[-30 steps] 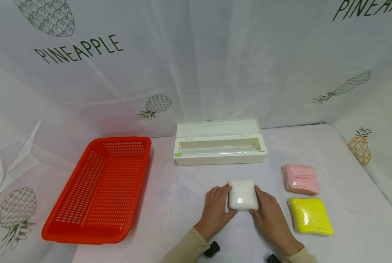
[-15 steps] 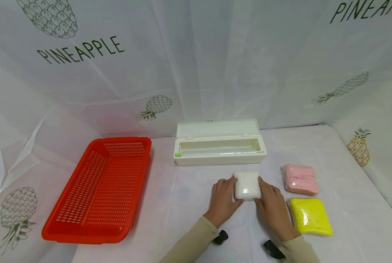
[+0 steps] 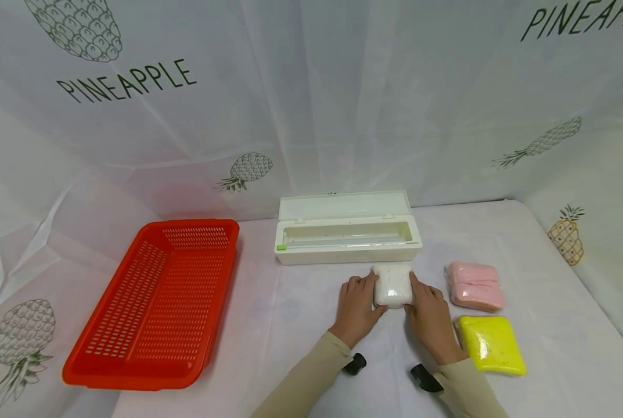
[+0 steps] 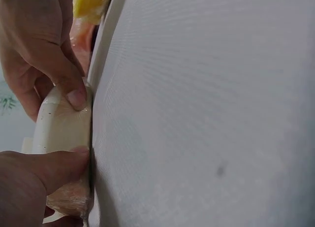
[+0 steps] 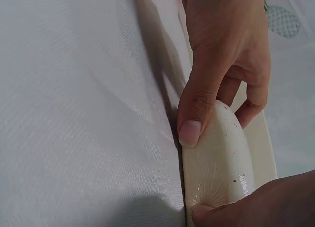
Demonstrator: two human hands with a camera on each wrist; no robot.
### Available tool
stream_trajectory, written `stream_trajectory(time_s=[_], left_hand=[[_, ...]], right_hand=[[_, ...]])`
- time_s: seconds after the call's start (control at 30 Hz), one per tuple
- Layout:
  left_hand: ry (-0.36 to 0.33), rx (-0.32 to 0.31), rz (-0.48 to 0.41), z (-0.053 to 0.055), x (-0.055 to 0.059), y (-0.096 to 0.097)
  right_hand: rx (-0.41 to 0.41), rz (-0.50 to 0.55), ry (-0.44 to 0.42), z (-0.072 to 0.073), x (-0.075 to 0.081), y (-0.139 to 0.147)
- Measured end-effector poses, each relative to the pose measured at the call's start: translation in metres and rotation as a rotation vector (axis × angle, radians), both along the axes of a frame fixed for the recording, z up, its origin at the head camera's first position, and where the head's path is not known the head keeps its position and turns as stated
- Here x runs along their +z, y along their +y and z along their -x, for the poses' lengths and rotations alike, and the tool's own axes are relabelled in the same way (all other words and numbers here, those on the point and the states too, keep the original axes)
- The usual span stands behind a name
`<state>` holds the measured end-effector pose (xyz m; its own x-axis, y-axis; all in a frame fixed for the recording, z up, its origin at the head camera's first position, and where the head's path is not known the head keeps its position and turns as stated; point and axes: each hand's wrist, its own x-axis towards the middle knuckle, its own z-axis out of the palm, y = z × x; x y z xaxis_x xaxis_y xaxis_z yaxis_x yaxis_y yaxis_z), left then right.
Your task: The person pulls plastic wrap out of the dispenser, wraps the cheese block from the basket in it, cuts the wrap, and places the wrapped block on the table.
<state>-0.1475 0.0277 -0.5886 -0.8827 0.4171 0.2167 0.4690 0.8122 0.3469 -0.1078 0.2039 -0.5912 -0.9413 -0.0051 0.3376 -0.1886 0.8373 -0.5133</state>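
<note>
A white, plastic-wrapped block (image 3: 392, 285) with rounded edges lies flat on the table just in front of the long white box. My left hand (image 3: 357, 307) grips its left side, thumb at the near corner and fingers along the edge. On the opposite side my right hand (image 3: 432, 319) holds it the same way. In the left wrist view the block (image 4: 64, 123) sits between both thumbs, its underside close to the cloth. The right wrist view shows creased film on the block's near face (image 5: 209, 173), with small dark and red specks.
The white box (image 3: 349, 255) stands at the back with its lid raised. A red perforated basket (image 3: 186, 313) is on the left. To the right lie a pink wrapped block (image 3: 477, 285) and a yellow wrapped block (image 3: 493, 345).
Both hands have moved the white block away from me and slightly right, closer to the white box. Basket, box and the pink and yellow blocks stay in place.
</note>
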Motion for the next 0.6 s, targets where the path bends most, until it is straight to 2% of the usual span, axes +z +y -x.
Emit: stream_trajectory(time_s=[0.2,0.3,0.43,0.6], left_hand=[[-0.047,-0.002,-0.027,0.001,-0.002,-0.001],[-0.073,0.002,-0.052,-0.002,-0.003,-0.008],[-0.111,0.023,-0.099,-0.009,0.000,-0.030],[-0.089,0.076,-0.153,-0.013,0.014,-0.066]], right_hand=[[0.009,0.003,-0.010,0.002,-0.003,0.002],[0.019,0.028,-0.085,-0.003,-0.001,0.005],[0.062,0.082,-0.188,-0.018,0.012,0.014],[0.122,0.099,-0.181,-0.031,0.033,0.031]])
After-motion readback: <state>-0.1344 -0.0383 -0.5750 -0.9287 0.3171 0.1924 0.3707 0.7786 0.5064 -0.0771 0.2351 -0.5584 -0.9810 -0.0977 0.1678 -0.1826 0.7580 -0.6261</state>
